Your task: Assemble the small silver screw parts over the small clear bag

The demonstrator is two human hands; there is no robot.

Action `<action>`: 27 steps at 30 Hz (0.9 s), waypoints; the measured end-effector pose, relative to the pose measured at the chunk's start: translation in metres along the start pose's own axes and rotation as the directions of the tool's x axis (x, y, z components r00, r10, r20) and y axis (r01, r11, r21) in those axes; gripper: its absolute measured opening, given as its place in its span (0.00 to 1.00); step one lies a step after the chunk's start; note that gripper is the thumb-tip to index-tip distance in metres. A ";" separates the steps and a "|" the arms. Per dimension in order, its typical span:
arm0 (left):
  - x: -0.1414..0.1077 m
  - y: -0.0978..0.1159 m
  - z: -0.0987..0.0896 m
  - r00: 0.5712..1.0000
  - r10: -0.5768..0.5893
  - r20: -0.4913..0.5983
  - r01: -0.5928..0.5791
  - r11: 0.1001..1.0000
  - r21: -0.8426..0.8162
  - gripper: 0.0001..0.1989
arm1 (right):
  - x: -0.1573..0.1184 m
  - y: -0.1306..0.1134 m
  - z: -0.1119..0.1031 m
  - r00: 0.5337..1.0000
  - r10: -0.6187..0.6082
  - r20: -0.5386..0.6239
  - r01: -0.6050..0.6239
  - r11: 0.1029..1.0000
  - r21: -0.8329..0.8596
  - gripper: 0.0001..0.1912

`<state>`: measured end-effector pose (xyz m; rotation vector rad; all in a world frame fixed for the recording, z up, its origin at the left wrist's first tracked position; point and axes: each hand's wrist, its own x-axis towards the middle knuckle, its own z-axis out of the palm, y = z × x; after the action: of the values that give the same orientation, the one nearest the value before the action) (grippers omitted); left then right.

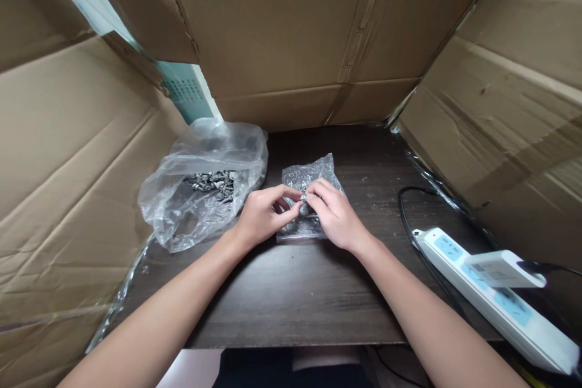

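Note:
Both hands meet over a small clear plastic bag (313, 168) lying on the dark table. My left hand (266, 211) pinches a small metal piece (304, 198) between thumb and fingertips. Its exact kind is too small to make out. From the other side, my right hand (334, 212) closes its thumb and fingers on the same piece. Beneath the fingertips, the bag holds small dark and shiny parts, partly hidden by the hands. Left of my left hand stands a large open plastic bag (168, 206) with many small metal parts (213, 183) in it.
Cardboard walls (282, 24) enclose the table (273, 297) at the back and both sides. A white power strip (491, 303) with a white adapter (507, 268) plugged in lies at the right. A black cable (404, 212) loops beside it.

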<state>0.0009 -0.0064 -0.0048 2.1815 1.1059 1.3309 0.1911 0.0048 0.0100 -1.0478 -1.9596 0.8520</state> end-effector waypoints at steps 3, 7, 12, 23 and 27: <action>-0.001 0.001 0.001 1.000 0.010 0.007 -0.010 1.000 0.006 0.05 | 0.001 0.001 0.001 1.000 -0.011 0.017 0.011 1.000 0.014 0.16; -0.001 0.001 0.002 1.000 0.025 0.005 -0.025 1.000 0.011 0.05 | 0.001 0.002 0.001 1.000 0.001 0.025 -0.001 1.000 0.015 0.18; 0.000 0.000 0.001 1.000 0.007 0.003 -0.007 1.000 0.020 0.05 | 0.000 -0.001 0.001 0.999 0.017 0.032 -0.017 1.000 -0.004 0.18; 0.000 -0.001 0.001 0.999 -0.037 0.026 0.037 0.999 0.007 0.06 | -0.001 0.002 0.001 1.000 -0.014 0.019 0.015 1.000 -0.021 0.06; 0.000 -0.001 0.001 0.999 -0.030 0.025 0.030 1.000 0.001 0.06 | 0.000 0.001 0.001 1.000 -0.015 0.021 0.015 1.000 -0.019 0.08</action>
<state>0.0012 -0.0057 -0.0054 2.1674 1.1253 1.2875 0.1903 0.0045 0.0085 -1.0374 -1.9938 0.8405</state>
